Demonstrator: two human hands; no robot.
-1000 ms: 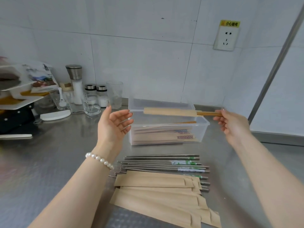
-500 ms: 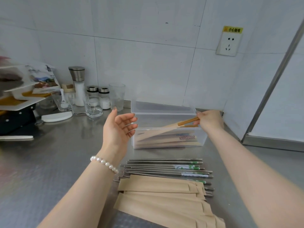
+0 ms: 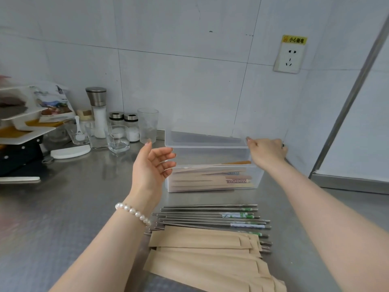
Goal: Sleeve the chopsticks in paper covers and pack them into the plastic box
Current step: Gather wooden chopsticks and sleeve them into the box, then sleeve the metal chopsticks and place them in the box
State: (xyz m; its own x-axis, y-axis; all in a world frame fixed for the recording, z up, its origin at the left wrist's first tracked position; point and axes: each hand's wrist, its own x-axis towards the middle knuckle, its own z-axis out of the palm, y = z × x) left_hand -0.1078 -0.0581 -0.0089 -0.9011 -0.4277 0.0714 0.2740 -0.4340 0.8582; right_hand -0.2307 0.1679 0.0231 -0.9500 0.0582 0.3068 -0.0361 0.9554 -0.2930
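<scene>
A clear plastic box stands on the steel counter with its lid tipped up at the back. Several sleeved chopsticks lie inside, and one pair's brown wooden end shows near the top. My left hand hovers open beside the box's left end, palm facing right. At the box's right end my right hand holds nothing I can see, with a fingertip at the lid's corner. In front lie several bare metal chopsticks and a fan of brown paper covers.
At the back left stand a grinder, small shakers, glasses and a white dish. A rack with plates and packets fills the far left. The tiled wall with a socket is close behind the box.
My right hand lowered the sleeved wooden chopsticks into the box and let them go; it now sits at the box's right end. My left hand stayed beside the box.
</scene>
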